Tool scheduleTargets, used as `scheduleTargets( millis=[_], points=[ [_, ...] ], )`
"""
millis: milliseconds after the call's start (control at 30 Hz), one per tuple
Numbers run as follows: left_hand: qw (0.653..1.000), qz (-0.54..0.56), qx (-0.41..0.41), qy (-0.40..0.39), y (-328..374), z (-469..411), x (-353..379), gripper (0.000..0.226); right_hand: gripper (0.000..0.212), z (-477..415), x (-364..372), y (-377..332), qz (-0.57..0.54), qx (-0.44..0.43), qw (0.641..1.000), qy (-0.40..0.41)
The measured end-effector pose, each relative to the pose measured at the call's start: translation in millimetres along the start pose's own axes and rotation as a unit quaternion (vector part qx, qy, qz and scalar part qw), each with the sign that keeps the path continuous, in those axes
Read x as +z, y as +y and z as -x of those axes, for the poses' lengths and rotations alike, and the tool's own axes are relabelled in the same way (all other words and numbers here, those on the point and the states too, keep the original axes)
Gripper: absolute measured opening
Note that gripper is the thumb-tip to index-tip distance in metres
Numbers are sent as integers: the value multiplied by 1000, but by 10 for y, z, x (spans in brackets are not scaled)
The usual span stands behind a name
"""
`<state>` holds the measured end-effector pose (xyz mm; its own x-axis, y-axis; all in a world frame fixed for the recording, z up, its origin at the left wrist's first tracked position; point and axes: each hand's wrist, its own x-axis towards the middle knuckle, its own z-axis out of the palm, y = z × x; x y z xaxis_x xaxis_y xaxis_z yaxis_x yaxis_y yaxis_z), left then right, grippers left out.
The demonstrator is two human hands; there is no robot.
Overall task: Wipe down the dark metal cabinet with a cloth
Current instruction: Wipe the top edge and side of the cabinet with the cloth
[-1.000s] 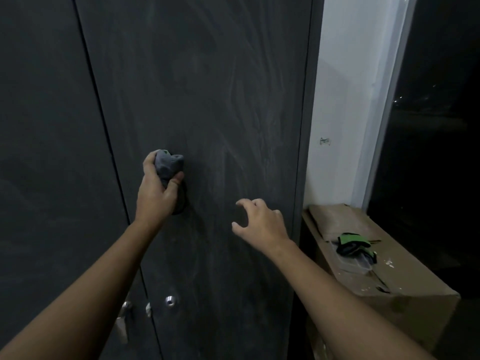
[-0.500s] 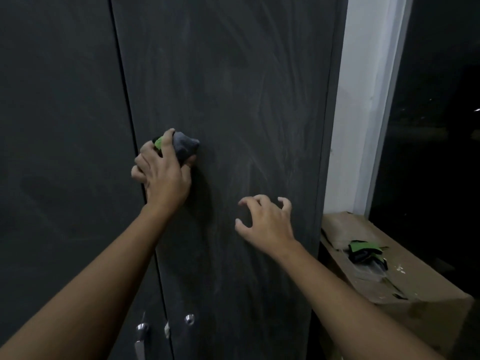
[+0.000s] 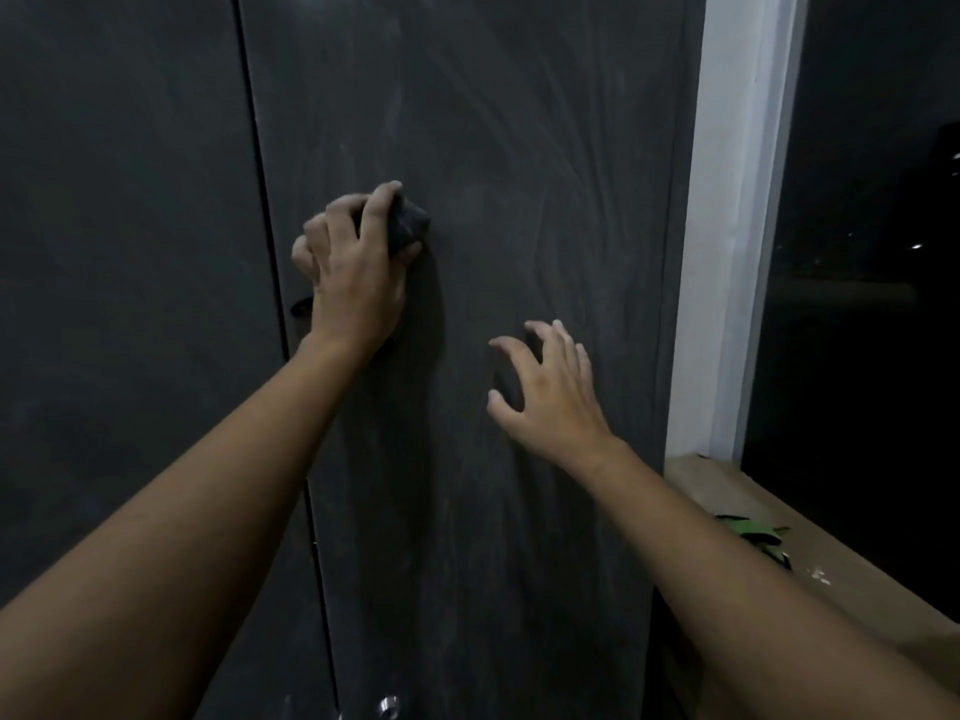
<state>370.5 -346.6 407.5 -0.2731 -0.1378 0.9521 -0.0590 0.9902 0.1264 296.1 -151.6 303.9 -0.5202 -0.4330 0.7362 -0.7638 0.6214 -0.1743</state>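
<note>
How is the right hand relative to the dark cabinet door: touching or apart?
Cannot tell. In the head view the right hand is spread before the cabinet door, but neither contact nor a gap at its fingertips shows plainly.

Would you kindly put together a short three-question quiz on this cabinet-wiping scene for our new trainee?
1. True or false: the right hand holds the cloth.
2. The cloth is pressed against: A) the left door, B) the right door, C) the white frame.
3. Fill in: the green item lies on a brown ____.

Key:
1. False. The left hand grips it, and the right hand holds nothing.
2. B
3. box
</note>
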Motion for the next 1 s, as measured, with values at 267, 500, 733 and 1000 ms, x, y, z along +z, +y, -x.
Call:
scheduleTargets(
  millis=[267, 500, 733, 1000],
  points=[
    [996, -29, 42, 69, 36, -707, -110, 52, 73, -506, -225, 411, 24, -46, 997, 54],
    [987, -56, -52, 142, 294, -1117, -80, 52, 68, -946, -492, 878, 22, -67, 992, 104],
    [985, -84, -81, 130, 655, -1278, 105, 54, 61, -1423, -922, 1295, 7, -64, 987, 144],
    [986, -142, 86, -8, 942, -860, 453, 54, 61, -1845, -1144, 1267, -6, -113, 977, 180]
  ],
)
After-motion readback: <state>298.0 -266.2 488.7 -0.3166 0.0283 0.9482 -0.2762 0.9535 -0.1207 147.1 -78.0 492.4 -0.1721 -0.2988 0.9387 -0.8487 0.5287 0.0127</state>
